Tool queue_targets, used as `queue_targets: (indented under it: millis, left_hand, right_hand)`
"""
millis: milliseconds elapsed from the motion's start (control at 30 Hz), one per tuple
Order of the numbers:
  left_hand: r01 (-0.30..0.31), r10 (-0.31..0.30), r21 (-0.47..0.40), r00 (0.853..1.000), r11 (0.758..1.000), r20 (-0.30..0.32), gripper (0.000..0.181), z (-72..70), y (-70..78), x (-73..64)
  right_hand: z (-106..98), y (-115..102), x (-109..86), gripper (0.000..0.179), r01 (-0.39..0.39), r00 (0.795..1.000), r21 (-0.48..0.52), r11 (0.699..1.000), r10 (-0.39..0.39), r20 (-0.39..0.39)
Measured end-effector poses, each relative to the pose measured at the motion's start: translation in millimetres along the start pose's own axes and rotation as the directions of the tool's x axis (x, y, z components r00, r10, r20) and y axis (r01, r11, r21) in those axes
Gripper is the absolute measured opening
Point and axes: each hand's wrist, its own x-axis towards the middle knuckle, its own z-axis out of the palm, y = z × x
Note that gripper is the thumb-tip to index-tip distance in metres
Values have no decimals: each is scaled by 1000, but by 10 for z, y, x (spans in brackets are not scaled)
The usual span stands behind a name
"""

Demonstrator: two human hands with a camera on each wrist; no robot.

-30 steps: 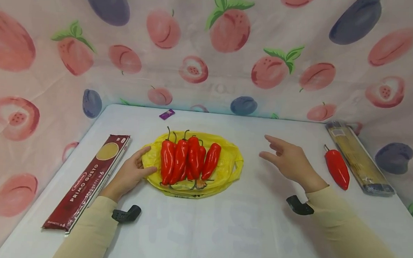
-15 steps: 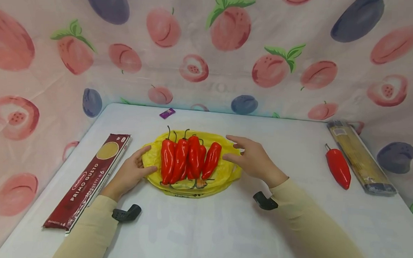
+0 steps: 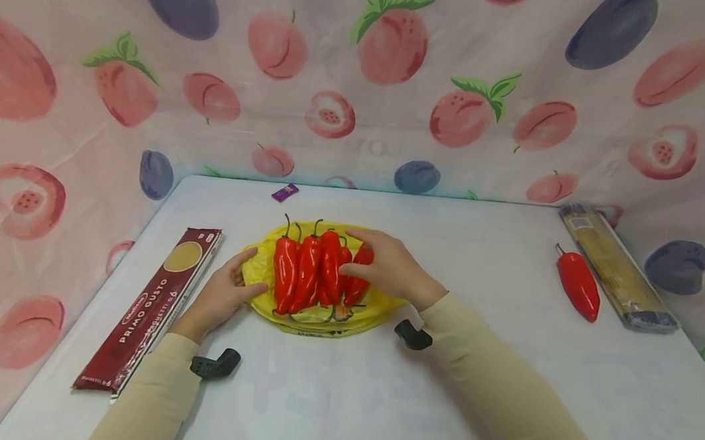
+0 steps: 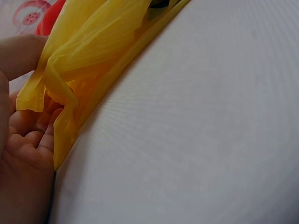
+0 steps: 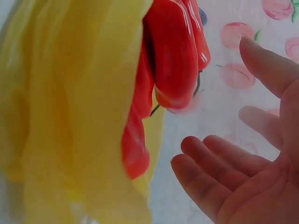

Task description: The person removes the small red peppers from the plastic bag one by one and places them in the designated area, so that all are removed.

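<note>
While left hand (image 3: 223, 296) touches yellow bag (image 3: 302, 326), right hand (image 3: 390, 267) hovers near peppers (image 3: 308, 271)

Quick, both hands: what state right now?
Left hand: closed, holding the edge of the yellow bag.
Right hand: open, holding nothing, close to the red peppers.

Head view is evenly lit, red peppers (image 3: 329, 265) are marked by glints, wrist views are dimmed and softened.
</note>
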Motion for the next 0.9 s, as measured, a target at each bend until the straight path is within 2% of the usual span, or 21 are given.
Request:
queue_targets:
  millis: [333,900]
  left_hand:
    - [13,-13,0,1000,1000,-3,85,3,-41,7]
    - [-4,5,26,1000,1000,-13,85,2,-27,6]
  right_hand:
    - [173,-110,192,74,26,993,-28,999,-23,113]
    - [286,-100,303,76,-62,988,-49,997,68,139]
